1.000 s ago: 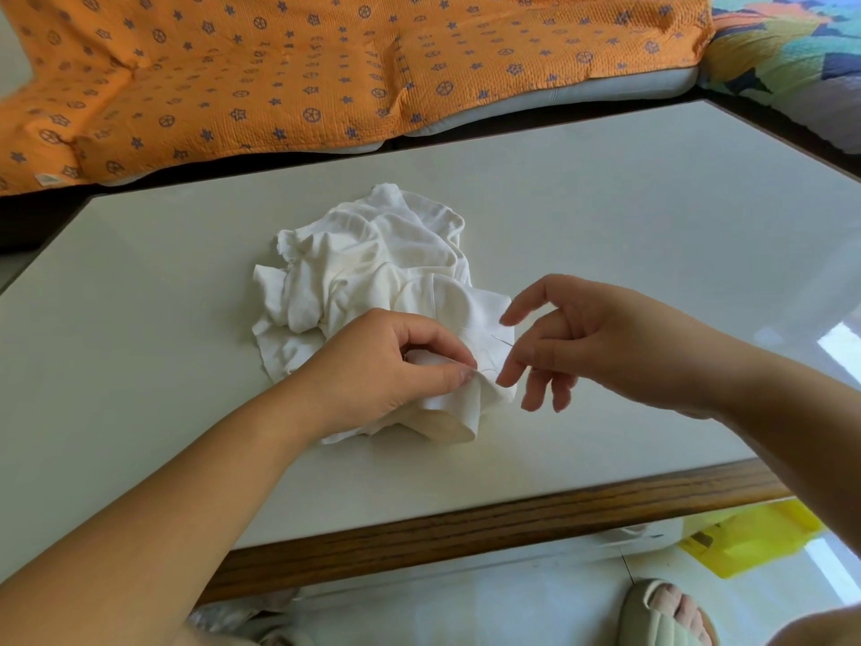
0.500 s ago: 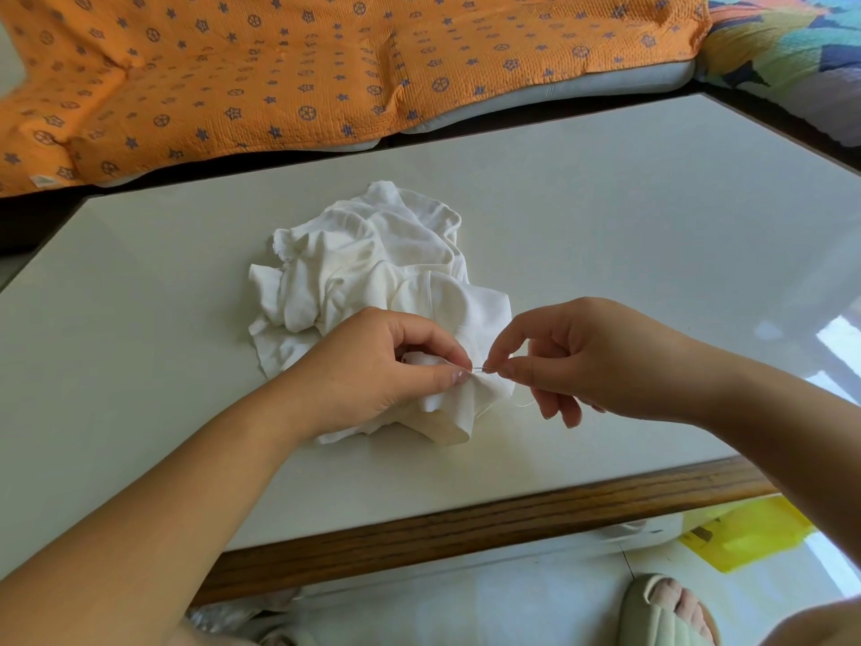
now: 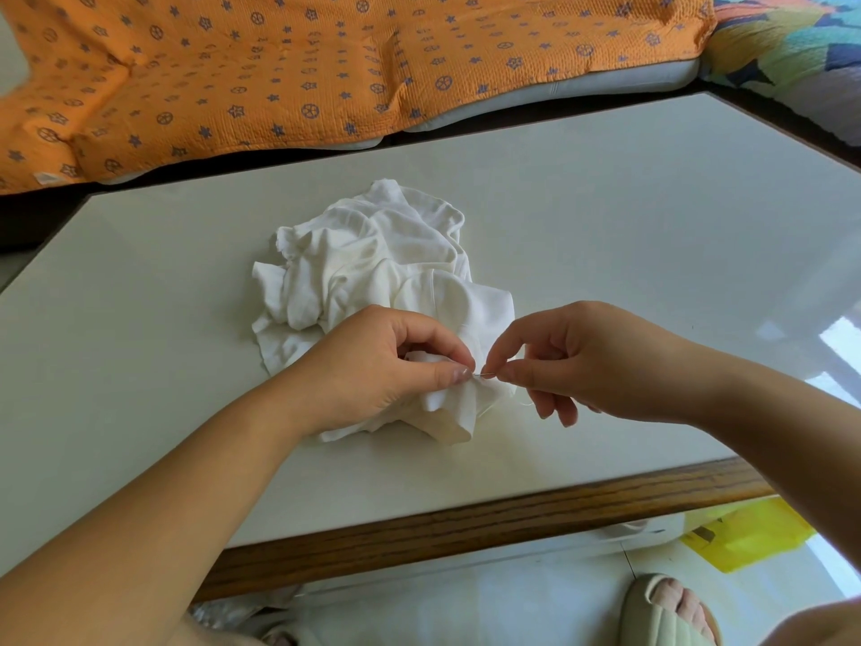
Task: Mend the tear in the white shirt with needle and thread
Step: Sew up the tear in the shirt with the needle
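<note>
The right hand [image 3: 591,361] pinched a thin needle [image 3: 484,376] between thumb and forefinger, its other fingers loosely curled. Just beside the needle's tip, the left hand [image 3: 372,370] gripped a fold of the white shirt [image 3: 372,263] between thumb and forefinger. A faint thread [image 3: 525,404] trailed under the right hand. The crumpled shirt lay heaped beyond both hands on a pale table [image 3: 652,226], with an orange patterned blanket [image 3: 326,62] farther off.

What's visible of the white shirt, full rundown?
The shirt is plain white, soft-looking fabric, crumpled in a heap with folds and a hemmed edge showing. It lies on the table, toward the near side. The left hand pinches a bunched fold at its near edge; the right hand pinches a needle at that fold. The tear itself is not discernible.
</note>
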Demonstrator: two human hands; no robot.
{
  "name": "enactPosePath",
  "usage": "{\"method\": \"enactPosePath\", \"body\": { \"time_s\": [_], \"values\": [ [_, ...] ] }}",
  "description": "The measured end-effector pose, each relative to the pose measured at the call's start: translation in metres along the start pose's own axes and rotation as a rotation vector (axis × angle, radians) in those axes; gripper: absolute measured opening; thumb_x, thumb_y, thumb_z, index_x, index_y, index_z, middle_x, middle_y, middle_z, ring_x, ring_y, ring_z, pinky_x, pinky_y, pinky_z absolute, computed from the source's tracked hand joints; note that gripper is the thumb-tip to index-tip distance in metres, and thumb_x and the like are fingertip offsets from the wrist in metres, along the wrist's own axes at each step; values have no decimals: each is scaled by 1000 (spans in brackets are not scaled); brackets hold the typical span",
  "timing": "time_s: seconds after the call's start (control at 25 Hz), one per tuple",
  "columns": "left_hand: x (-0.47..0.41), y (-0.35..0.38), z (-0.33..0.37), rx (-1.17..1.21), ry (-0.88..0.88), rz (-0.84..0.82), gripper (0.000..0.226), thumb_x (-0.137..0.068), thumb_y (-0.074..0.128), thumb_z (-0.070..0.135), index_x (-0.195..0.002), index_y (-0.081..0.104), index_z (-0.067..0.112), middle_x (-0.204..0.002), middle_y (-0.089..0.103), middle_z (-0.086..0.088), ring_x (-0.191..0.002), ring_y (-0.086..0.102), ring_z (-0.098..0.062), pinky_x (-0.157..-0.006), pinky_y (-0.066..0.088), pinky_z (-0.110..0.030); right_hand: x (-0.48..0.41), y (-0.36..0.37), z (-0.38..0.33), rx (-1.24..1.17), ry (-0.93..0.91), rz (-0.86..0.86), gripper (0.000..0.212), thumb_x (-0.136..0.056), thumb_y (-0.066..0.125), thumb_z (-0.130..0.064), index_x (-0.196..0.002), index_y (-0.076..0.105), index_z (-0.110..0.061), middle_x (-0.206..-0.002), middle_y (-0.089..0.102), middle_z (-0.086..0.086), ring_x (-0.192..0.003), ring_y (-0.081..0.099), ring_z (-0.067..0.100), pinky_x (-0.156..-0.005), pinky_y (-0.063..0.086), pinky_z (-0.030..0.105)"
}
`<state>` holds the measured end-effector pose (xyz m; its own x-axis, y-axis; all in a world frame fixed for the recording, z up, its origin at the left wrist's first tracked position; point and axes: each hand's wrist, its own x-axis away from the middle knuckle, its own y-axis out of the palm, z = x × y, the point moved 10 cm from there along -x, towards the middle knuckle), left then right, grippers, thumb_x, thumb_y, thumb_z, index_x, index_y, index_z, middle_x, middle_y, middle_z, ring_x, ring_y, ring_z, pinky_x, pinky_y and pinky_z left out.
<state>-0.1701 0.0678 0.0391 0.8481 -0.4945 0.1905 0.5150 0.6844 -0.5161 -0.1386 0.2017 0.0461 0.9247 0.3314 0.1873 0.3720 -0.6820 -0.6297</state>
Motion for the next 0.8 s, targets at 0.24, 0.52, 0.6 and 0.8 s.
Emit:
{"method": "enactPosePath", "body": {
  "time_s": [0.24, 0.52, 0.6, 0.8],
  "values": [
    [-1, 4, -1, 25, 7, -42, 9, -85, 74, 22, -91, 78, 28, -91, 76, 8, -92, 70, -3, -85, 52, -14, -2, 4, 2, -19, 0, -27, 15, -94, 59, -30, -87, 70, -38, -62, 68, -3, -52, 61, 8, -46, 37, 10],
    [-1, 8, -3, 80, -6, -43, 8, -84, 75, 16, -88, 78, 23, -89, 76, 0, -85, 69, -5, -79, 52, -12, -5, 11, 3, -99, -6, -49, 13, -93, 61, -26, -88, 72, -32, -67, 70, 2, -53, 61, 10, -48, 42, 17],
    [-3, 9, -4, 96, -11, -37, 7, -83, 75, 15, -86, 77, 22, -87, 76, 0, -83, 69, -5, -80, 53, -15, -6, 13, 3, -125, -12, -49, 12, -93, 61, -23, -89, 72, -27, -68, 71, 2, -56, 63, 11, -50, 46, 18],
    [-5, 12, -10, 175, -46, -66, 9, -82, 75, 14, -91, 77, 16, -89, 76, -3, -84, 69, -10, -85, 56, -27, -7, 17, 7, -228, 14, -76, 10, -96, 58, -14, -92, 67, -15, -75, 74, 6, -65, 70, 21, -57, 53, 25]
  ]
}}
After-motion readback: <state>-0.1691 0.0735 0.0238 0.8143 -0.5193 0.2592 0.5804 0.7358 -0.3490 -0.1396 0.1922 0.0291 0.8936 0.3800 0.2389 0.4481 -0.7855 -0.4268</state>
